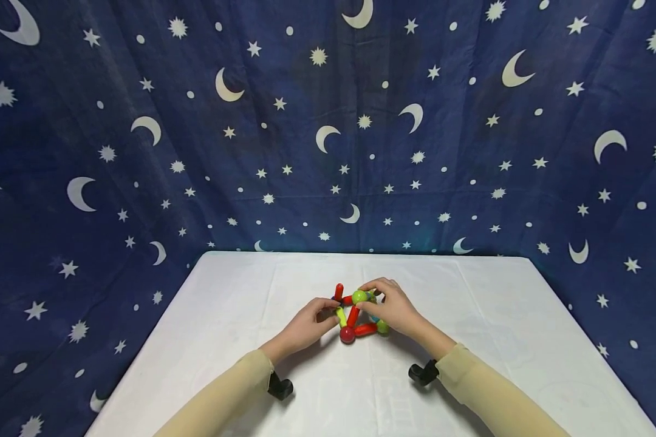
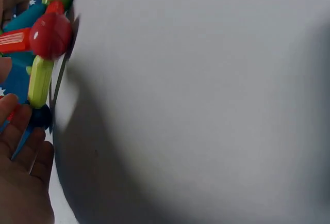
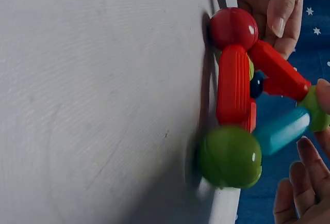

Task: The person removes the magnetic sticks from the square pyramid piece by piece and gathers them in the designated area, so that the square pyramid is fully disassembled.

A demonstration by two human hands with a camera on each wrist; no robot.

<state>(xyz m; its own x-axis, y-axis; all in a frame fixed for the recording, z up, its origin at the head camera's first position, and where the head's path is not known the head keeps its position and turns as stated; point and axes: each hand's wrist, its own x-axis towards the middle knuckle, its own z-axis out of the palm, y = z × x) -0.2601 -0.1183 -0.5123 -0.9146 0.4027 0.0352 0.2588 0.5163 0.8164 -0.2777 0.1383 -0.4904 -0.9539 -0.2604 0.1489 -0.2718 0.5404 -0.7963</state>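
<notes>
A small structure of magnetic building sticks and balls stands on the white table, held between both hands. Its red ball (image 1: 347,334) rests at the near corner, joined to red sticks (image 1: 365,329) and a yellow-green stick (image 1: 341,317). My left hand (image 1: 305,326) grips the structure's left side by the dark blue ball (image 2: 39,116), partly hidden by the fingers. With thumb and fingers, my right hand (image 1: 395,308) pinches the raised light green ball (image 1: 359,297). From that ball a teal stick (image 3: 284,130) slopes down to a darker green ball (image 3: 230,157) on the table.
A white cloth covers the table (image 1: 240,285). Behind and beside it hangs a dark blue curtain (image 1: 306,182) with moons and stars. Black wrist devices (image 1: 423,372) stick out below both sleeves. Another red stick (image 1: 339,291) points upward at the structure's back left.
</notes>
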